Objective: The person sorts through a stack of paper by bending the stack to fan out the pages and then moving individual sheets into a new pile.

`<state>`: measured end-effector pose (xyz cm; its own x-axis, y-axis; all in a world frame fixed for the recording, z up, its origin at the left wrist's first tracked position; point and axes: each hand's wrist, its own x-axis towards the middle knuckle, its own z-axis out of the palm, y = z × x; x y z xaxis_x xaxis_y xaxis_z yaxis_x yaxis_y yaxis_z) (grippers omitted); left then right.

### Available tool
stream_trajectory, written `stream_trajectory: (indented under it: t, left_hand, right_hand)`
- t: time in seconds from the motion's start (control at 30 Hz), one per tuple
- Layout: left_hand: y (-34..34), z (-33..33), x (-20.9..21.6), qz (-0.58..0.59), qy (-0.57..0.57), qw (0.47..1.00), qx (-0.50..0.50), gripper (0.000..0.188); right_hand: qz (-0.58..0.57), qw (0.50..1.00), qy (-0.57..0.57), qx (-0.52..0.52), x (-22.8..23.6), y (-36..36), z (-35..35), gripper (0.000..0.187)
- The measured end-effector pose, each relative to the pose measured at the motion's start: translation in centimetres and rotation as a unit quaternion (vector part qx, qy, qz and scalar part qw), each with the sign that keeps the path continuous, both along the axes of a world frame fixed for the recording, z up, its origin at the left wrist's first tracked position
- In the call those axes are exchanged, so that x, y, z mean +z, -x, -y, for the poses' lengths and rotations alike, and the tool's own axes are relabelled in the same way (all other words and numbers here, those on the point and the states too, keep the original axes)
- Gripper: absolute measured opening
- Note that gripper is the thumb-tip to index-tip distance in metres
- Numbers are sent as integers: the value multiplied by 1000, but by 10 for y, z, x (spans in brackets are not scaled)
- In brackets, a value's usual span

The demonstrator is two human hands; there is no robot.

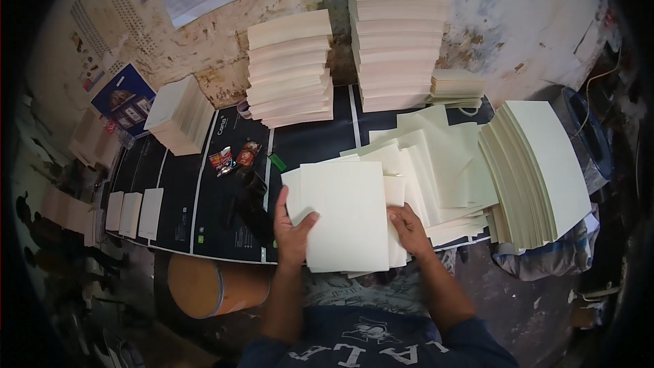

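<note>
A loose bundle of cream paper sheets (pixel 344 215) is held over the near edge of the dark table, in front of my body. My left hand (pixel 294 233) grips its left side, with the thumb over the top sheet and the fingers mostly hidden beneath. My right hand (pixel 407 230) closes on the right side, where the lower sheets jut out unevenly from under the top one. Just beyond my right hand, larger cream sheets (pixel 449 163) lie spread and overlapping on the table.
A thick stack of big sheets (pixel 535 170) stands at the right end. Tall paper piles (pixel 398 34) line the wall. Snack packets (pixel 235 158), a green lighter (pixel 277 161) and small paper stacks (pixel 150 212) lie on the left. Below the edge is a brown drum (pixel 211 285).
</note>
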<state>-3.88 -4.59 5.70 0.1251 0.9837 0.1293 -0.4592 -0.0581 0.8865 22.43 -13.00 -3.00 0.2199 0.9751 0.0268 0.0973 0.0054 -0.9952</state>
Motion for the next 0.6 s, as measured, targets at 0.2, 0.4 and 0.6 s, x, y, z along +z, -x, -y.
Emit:
stream_trajectory:
  t: [0.2, 0.4, 0.6]
  left_hand:
    - [-23, 9, -27, -165, -39, 985, 26, 72]
    - [85, 7, 43, 61, -97, 993, 36, 67]
    - [69, 11, 45, 11, -75, 997, 11, 80]
  right_hand:
    - [-27, 996, 41, 70, 15, 3, -6, 33]
    - [-65, 996, 66, 13, 7, 2, -1, 32]
    - [-9, 998, 41, 37, 21, 5, -3, 28]
